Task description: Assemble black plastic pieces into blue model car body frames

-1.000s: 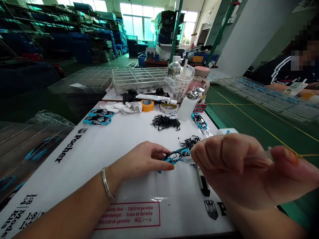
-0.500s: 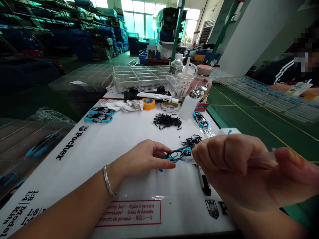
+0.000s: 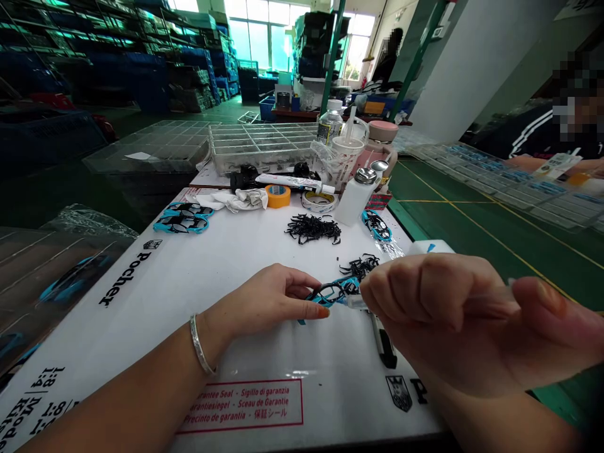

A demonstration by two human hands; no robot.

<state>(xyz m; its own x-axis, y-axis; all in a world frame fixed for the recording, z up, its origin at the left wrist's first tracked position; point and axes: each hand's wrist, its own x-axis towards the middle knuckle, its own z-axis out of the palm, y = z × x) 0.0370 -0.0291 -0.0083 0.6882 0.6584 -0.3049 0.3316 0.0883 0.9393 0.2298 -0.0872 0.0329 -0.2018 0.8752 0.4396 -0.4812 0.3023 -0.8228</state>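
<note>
My left hand pinches a small blue and black plastic part against the white board. My right hand is closed round a clear syringe-like applicator, thumb on its rear end. The applicator's tip touches the blue part. A black pen lies on the board under my right hand. A small pile of black clips sits just beyond the part.
A larger heap of black clips, more blue parts, tape rolls, a white squeeze bottle, cups and a compartment tray stand farther back. Another person sits at the right with trays.
</note>
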